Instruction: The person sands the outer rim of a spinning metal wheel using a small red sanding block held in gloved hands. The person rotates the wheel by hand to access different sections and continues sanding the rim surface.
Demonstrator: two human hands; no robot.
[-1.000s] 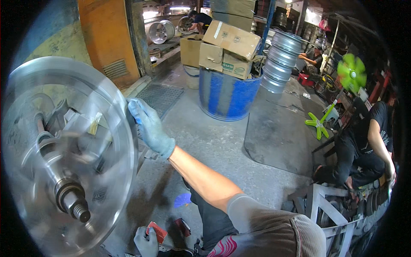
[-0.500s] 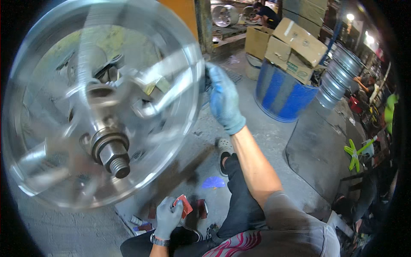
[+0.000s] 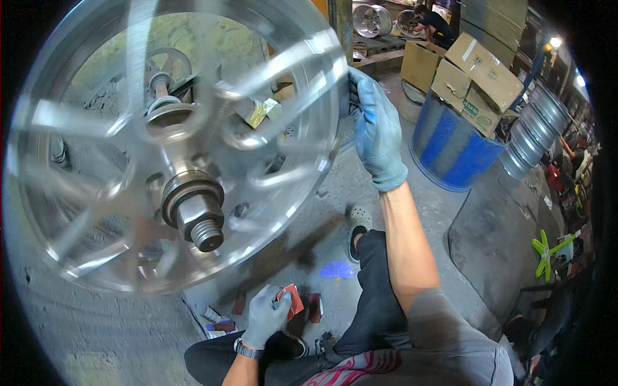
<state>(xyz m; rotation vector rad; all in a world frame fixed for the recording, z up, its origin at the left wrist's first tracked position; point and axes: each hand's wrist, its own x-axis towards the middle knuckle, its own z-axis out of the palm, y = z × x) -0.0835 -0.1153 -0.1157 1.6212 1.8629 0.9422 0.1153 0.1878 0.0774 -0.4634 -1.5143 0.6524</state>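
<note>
A silver alloy wheel (image 3: 203,151) fills the left of the view, its spokes blurred by spinning. It is fixed on a shaft with a large hex nut and threaded end (image 3: 203,225). My right hand (image 3: 380,132), in a grey-blue glove, is pressed against the wheel's outer right edge with its fingers together. Something dark shows between the fingers and the rim; what it is I cannot make out. Low in the middle, my left hand (image 3: 267,316), gloved in grey, pinches a folded red sheet of sandpaper (image 3: 293,302) above my lap, away from the wheel.
Dark red sandpaper pieces (image 3: 315,308) and a purple half-round sheet (image 3: 337,269) lie on the floor. A blue drum (image 3: 444,145) topped with cardboard boxes (image 3: 483,74) stands right, beside stacked rims (image 3: 537,138). A person (image 3: 435,27) works among wheels at the back.
The wheel keeps spinning, and my right hand stays at its edge. The whole view has shifted, so the scene sits further right. My left hand still holds the red sandpaper.
</note>
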